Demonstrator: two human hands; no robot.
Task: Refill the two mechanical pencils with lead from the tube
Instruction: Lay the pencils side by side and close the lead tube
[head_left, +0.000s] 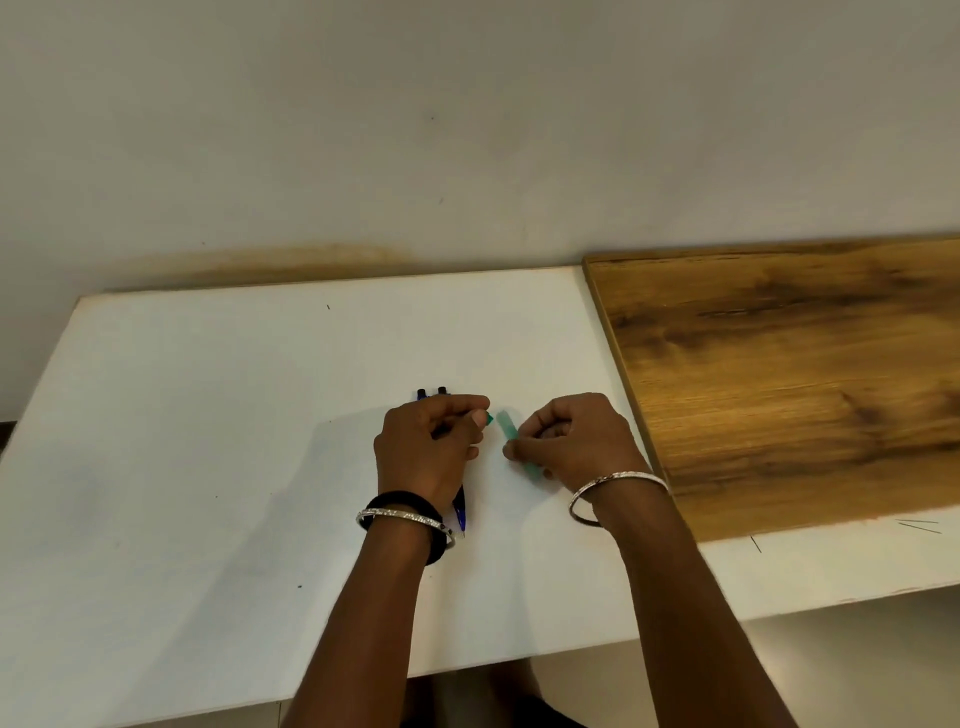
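Note:
Two blue mechanical pencils (431, 393) lie side by side on the white table (208, 415), mostly hidden under my left hand (423, 452); their black caps show above it and a tip (461, 514) shows below. My left hand pinches a small green cap (488, 418) between thumb and finger. My right hand (576, 441) grips the green lead tube (506, 426), which tilts up and left, its open end a short gap from the cap. The tube's lower end (535, 472) pokes out under my right hand.
A brown wooden board (805, 374) lies on the table's right part, its edge close to my right wrist. Several thin loose leads (919, 526) rest near the board's front corner. A wall rises behind the table.

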